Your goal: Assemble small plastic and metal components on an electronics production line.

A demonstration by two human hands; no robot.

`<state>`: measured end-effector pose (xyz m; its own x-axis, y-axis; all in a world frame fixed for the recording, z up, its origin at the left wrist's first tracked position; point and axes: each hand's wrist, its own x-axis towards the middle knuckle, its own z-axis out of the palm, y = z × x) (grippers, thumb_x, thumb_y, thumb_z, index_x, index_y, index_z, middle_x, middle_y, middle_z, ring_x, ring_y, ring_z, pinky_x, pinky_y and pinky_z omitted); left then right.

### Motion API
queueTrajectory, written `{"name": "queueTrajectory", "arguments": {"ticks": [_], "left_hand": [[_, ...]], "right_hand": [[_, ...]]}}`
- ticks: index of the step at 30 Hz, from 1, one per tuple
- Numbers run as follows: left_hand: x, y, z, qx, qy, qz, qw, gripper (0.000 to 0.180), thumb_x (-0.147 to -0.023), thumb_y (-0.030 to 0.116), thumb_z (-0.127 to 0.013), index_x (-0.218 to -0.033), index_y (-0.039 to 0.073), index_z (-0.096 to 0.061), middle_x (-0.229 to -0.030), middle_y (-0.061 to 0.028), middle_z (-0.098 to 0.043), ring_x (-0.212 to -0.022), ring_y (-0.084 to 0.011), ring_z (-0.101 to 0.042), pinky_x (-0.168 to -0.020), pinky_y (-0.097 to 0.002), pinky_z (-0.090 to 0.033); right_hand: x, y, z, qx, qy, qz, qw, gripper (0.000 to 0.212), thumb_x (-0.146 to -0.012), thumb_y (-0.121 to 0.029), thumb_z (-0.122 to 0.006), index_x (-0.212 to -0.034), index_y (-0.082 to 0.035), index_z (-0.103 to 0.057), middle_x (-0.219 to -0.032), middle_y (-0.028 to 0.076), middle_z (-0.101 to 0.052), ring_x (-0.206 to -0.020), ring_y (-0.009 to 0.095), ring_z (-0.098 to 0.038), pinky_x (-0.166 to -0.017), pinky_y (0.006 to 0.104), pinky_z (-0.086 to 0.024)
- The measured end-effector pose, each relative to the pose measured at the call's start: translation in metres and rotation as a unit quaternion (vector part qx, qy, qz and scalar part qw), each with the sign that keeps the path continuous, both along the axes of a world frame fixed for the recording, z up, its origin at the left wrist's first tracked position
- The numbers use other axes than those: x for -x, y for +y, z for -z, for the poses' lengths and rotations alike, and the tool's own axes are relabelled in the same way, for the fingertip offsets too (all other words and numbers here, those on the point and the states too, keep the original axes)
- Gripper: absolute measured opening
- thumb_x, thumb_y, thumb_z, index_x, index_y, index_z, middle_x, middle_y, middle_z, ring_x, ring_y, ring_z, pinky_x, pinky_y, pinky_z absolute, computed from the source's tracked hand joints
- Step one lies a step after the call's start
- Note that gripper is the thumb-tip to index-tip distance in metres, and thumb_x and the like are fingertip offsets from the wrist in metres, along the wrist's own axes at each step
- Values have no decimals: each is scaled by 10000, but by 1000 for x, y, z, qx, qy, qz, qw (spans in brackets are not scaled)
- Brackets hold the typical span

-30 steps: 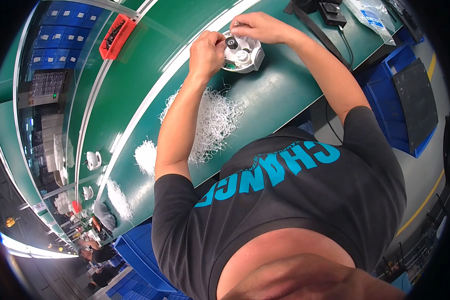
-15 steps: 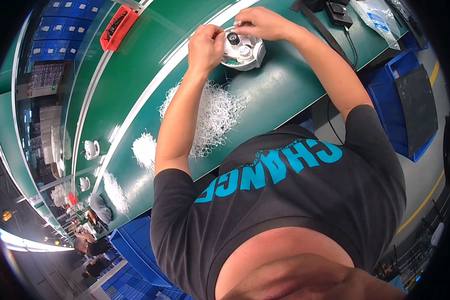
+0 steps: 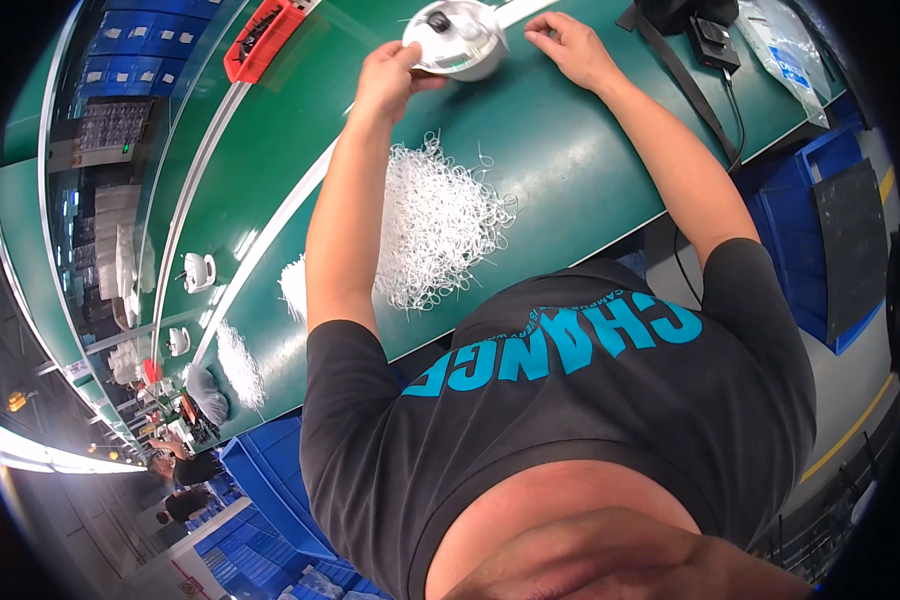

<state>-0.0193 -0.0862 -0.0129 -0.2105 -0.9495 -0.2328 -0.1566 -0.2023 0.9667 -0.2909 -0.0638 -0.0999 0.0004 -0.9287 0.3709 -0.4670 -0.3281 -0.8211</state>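
Observation:
At the far edge of the green bench, my left hand (image 3: 395,78) grips the near left rim of a round white plastic housing (image 3: 470,58). The housing is tilted and a little blurred, with a black cylindrical part (image 3: 438,21) inside it. My right hand (image 3: 570,48) is off the housing, just to its right, with nothing in it and the fingers loosely stretched out. Nearer to me lies a big heap of looped white plastic ties (image 3: 435,225), and my left forearm passes over its left side.
A red bin (image 3: 265,38) with dark parts stands at the far left. More white housings (image 3: 198,272) sit along the line. A black strap (image 3: 685,85), a black box (image 3: 712,42) and a plastic bag (image 3: 782,55) lie at the right. Blue crates (image 3: 805,220) stand beside the bench.
Both hands were at the housing; the right hand has come off it and moved right. The left hand has shifted the housing farther away and tilted it.

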Motion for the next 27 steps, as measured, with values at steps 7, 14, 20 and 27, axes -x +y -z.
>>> {"name": "queueTrajectory", "arguments": {"ticks": [7,14,20,27], "left_hand": [[-61,-84,31,20,60,-223,973,282,-975,33,-431,-1125,-205,-450,-1078,-300,-597,-912,-405,-669,-744,-450,-640],[-49,-62,32,-17,18,-226,974,437,-973,214,-588,-1244,-103,-456,-1178,-258,-553,-928,-329,-636,-683,-392,-593],[-15,49,11,174,-320,227,903,199,-863,195,-733,-935,28,-652,-839,-35,-675,-769,-162,-630,-690,-307,-513],[-5,88,18,333,-362,385,781,167,-807,92,-723,-945,43,-644,-906,-96,-652,-825,-295,-655,-715,-391,-526]], "right_hand": [[-3,3,-4,-42,-21,-11,999,226,-910,-253,-641,-1020,-60,-681,-884,38,-672,-718,143,-583,-706,302,-489],[-1,-4,1,-1,-25,-6,1000,223,-902,-234,-652,-977,-24,-670,-853,68,-666,-741,166,-598,-709,314,-489],[-3,-7,-5,-14,-65,-7,998,183,-884,-174,-677,-928,2,-666,-780,68,-660,-714,136,-600,-676,302,-494],[-5,0,-2,-6,-44,-19,999,162,-887,-158,-665,-927,-2,-664,-778,62,-657,-712,130,-591,-673,298,-489]]}}
